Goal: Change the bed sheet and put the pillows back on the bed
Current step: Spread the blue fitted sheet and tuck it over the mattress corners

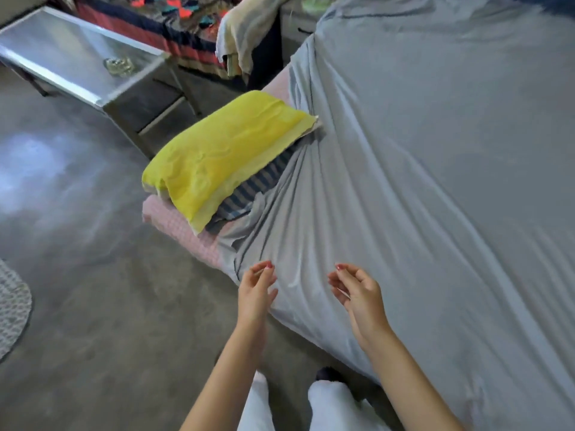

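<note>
A grey bed sheet (435, 169) covers most of the bed and lies in long wrinkles. Along the bed's left edge the pink mattress (183, 231) shows uncovered. On that bare strip lies a yellow pillow (224, 154), stacked on a blue striped pillow (252, 188). My left hand (256, 290) hovers at the sheet's loose left edge with relaxed fingers and holds nothing. Above the sheet, a little to the right, is my right hand (357, 290), fingers loosely curled and empty.
A metal and glass side table (77, 60) stands at the upper left with a glass dish (119, 66) on it. A patterned blanket (161, 23) and a pale towel (245, 29) lie behind. The grey floor (93, 290) spreads left, with a rug (9, 306) at its edge.
</note>
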